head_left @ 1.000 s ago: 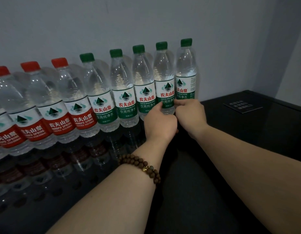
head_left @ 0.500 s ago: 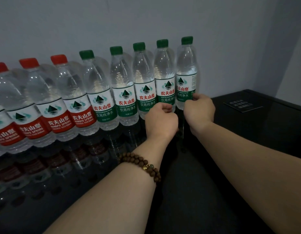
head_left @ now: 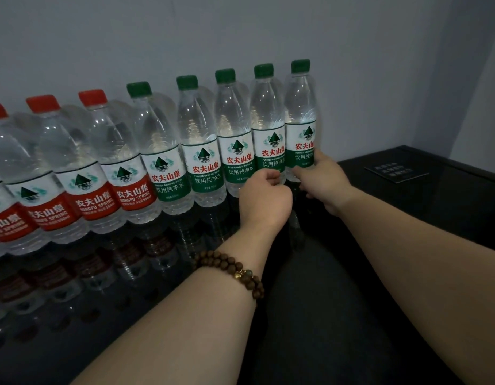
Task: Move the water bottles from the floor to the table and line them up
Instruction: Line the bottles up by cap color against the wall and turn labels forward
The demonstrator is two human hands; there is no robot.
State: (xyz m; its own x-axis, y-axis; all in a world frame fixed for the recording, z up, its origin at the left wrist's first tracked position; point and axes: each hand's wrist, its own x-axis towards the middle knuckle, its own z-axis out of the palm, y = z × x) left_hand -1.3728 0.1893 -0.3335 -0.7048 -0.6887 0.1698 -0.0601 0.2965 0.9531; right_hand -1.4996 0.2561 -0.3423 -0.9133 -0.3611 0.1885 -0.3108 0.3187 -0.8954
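1. Reaching forward over the dark table (head_left: 338, 315), both forearms stretched toward the row; a bead bracelet (head_left: 231, 269) circled the left wrist.
2. The left hand (head_left: 264, 197) was curled, fingertips touching the second-last bottle (head_left: 268, 126).
3. The right hand (head_left: 322, 180) clasped the end bottle (head_left: 300, 118) low down.
4. Behind them, the water bottles (head_left: 146, 162) stood lined against the wall (head_left: 240, 29).

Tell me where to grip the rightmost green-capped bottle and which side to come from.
Grip the rightmost green-capped bottle around its labelled lower body, coming from the front right. It stands upright with the wall behind and the neighbouring green-capped bottle tight against its left, so only the right and front are free. The right hand already wraps it there; the left hand is fisted beside it.
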